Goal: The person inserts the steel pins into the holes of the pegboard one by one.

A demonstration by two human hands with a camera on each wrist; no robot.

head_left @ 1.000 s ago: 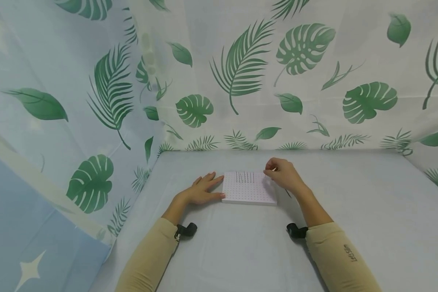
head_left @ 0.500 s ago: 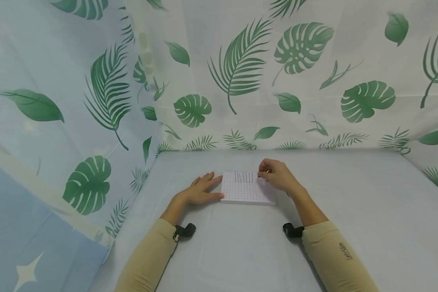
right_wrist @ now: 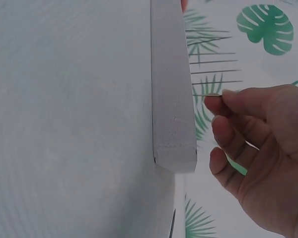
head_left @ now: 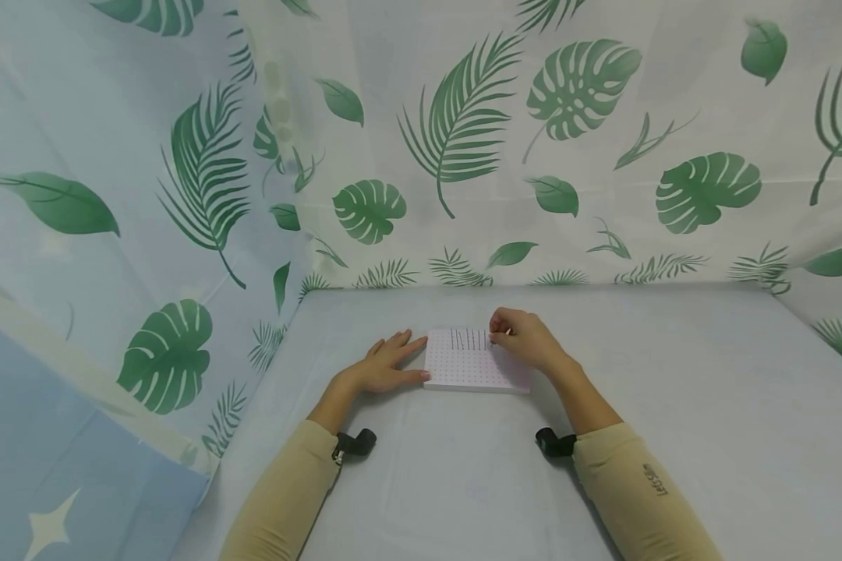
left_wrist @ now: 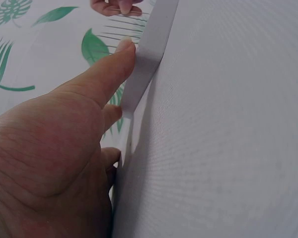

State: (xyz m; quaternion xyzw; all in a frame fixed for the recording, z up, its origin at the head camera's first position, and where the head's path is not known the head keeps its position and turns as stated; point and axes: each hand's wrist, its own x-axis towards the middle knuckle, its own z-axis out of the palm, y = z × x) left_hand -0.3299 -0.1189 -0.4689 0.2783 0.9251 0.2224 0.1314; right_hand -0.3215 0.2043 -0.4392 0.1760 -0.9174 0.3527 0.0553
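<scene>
A white board [head_left: 459, 372] with rows of small holes lies on the table. Several thin dark pins [head_left: 468, 340] stand up from its far part, one of them slanted. With fingers spread and straight, my left hand [head_left: 387, 368] rests against the board's left side; its thumb touches the near left corner. My right hand [head_left: 526, 339] is over the board's far right part. In the right wrist view, its thumb and index finger pinch the upper end of another thin pin [right_wrist: 200, 95], whose lower end reaches the board; whether it sits in a hole is hidden behind the board's edge.
A loose dark pin [right_wrist: 172, 224] shows beside the board in the right wrist view. Leaf-printed curtains [head_left: 463, 156] rise behind the table [head_left: 449, 483] and at its left. Black cameras [head_left: 358, 442] are strapped to both wrists.
My right hand has moved left from beyond the board's right edge to just right of the row of pins, bringing the pinched pin onto the board. The left hand stays in place.
</scene>
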